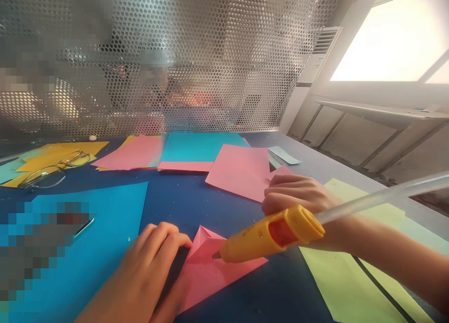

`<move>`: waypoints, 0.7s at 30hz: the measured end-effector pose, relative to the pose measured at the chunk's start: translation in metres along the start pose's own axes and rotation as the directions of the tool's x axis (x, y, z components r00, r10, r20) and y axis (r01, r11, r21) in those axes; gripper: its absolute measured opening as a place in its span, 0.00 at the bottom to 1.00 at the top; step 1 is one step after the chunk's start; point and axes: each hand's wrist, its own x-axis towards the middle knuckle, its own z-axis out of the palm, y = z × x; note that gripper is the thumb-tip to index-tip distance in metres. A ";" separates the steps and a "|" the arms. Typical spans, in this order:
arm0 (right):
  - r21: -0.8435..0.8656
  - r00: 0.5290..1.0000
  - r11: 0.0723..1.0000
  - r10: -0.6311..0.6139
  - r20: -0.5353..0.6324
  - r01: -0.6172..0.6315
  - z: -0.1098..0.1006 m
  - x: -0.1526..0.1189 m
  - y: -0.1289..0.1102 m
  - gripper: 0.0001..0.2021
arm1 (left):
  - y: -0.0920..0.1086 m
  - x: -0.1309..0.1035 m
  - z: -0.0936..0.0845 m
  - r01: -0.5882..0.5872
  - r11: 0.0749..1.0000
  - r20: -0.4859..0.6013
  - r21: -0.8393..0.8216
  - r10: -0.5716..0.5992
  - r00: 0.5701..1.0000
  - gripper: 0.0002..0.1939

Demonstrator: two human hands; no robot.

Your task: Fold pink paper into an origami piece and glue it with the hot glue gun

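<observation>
Gluing step under way: right hand (pixel 298 197) gripped yellow glue gun (pixel 270 234), nozzle touching folded pink paper (pixel 210 262) on blue table (pixel 196 201). Left hand (pixel 147 262) lay flat, fingers pressing paper's left edge. Next move likely needs steady trigger squeeze, then firm pressing of fold.

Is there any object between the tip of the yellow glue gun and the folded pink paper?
Nothing visible does. The yellow glue gun, held in the right hand, has its tip right at the folded pink paper, which the left hand holds down on the blue table.
</observation>
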 end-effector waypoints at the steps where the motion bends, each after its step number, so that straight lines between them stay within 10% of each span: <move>1: 0.000 1.000 1.000 -0.006 -0.005 0.006 0.001 0.001 -0.001 0.13 | 0.000 0.000 0.000 0.008 1.000 0.007 -0.005 -0.008 1.000 0.14; 21: -0.011 1.000 1.000 -0.019 0.012 0.019 -0.002 0.000 0.001 0.14 | 0.000 0.001 0.000 0.009 0.999 -0.009 -0.050 -0.010 1.000 0.12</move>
